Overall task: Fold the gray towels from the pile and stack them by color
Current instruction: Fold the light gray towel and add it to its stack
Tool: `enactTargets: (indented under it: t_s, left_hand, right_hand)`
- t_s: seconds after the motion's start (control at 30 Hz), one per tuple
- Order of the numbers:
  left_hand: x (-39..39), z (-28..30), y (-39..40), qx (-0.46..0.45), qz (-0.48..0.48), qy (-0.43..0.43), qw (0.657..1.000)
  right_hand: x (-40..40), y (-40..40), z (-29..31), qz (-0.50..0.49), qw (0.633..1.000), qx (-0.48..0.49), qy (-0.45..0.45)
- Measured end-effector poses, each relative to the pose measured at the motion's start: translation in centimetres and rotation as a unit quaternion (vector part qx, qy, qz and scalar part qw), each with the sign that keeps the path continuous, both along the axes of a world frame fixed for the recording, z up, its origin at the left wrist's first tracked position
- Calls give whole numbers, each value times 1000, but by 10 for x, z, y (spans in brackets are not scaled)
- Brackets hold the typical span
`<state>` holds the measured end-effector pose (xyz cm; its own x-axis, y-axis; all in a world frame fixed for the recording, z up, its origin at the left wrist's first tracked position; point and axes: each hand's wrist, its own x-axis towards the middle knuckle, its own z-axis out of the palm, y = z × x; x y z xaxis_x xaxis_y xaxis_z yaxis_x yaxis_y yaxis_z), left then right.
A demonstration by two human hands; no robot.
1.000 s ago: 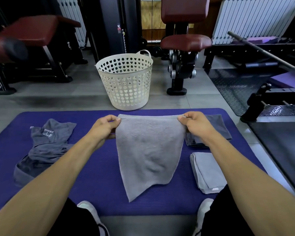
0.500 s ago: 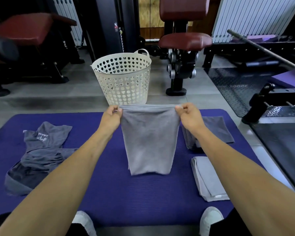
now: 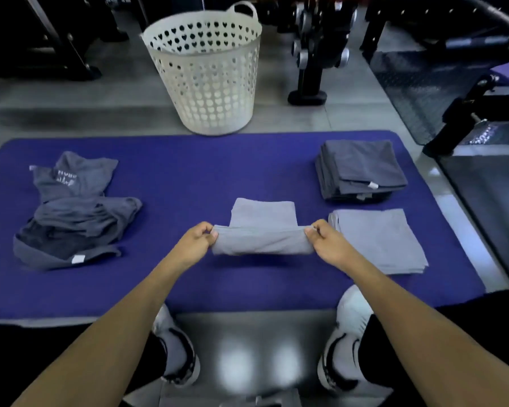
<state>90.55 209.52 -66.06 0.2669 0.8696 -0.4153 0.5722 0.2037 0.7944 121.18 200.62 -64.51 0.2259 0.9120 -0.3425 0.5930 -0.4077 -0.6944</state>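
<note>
- Mat [image 3: 188, 177]: purple, spread on the floor as the folding surface, with everything laid out on it within reach.
- Basket [image 3: 209, 71]: white, perforated, standing just beyond the mat's far edge; what it holds cannot be told from here.
- Pile [image 3: 74, 212] of unfolded gray towels: heaped at the left of the mat, kept well apart from the finished work so sorted and unsorted do not mix.
- Dark gray stack [image 3: 360, 170]: folded, far right, with the light gray stack [image 3: 379, 239] just in front of it, one colour to each.
- Light gray towel [image 3: 262, 227]: in the middle of the mat, far half lying flat, near edge lifted and stretched taut, probably to bring it over for the next fold.
- Left hand [image 3: 196, 243] and right hand [image 3: 326, 242]: each pinches one end of that lifted edge between thumb and curled fingers, pulling apart to keep the crease straight.
</note>
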Motion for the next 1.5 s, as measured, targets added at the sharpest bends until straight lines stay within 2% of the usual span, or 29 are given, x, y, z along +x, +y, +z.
enactTargets:
  t_s: [0.1,0.3,0.43,0.6,0.67,0.77,0.9,0.97,1.03,1.1,1.17,1.23,1.33,1.5]
  left_hand:
    - [-8,-19,-31,-61,2,7,998]
    - [-6,-36,-41,-85,19,37,995]
    - [3,-63,-27,-105,34,73,991]
    - [27,-100,7,-49,105,109,987]
    - [37,-112,23,-25,114,133,984]
    - [45,-135,46,-38,123,148,981]
    - [54,-161,51,-87,200,104,970]
    - [58,-163,38,-40,229,85,969]
    - [60,-160,17,60,187,90,976]
    - [64,-168,-5,137,54,119,982]
    - [68,-190,-22,219,-133,215,942]
    - [62,-212,-27,255,-232,283,895]
    - [50,-227,-23,250,-230,332,880]
    - [49,-223,-21,229,-213,325,892]
  right_hand:
    - [-11,-30,-22,-3,999,-43,9]
    - [-23,-41,-48,-32,996,-72,50]
    - [-19,-28,-74,-49,996,-77,8]
    - [-12,13,-109,-100,991,-69,-47]
    - [-8,33,-124,-114,990,-62,-50]
    - [-5,59,-150,-128,989,-66,-24]
    - [-3,71,-174,-162,985,-64,15]
    - [-9,66,-175,-180,983,-24,-3]
    - [-20,55,-176,-146,987,51,-34]
    - [-41,41,-182,-22,991,99,-84]
    - [-61,29,-203,128,972,125,-152]
    - [-65,20,-226,219,942,124,-221]
    - [-46,13,-253,246,914,118,-301]
    - [-40,16,-250,249,914,117,-297]
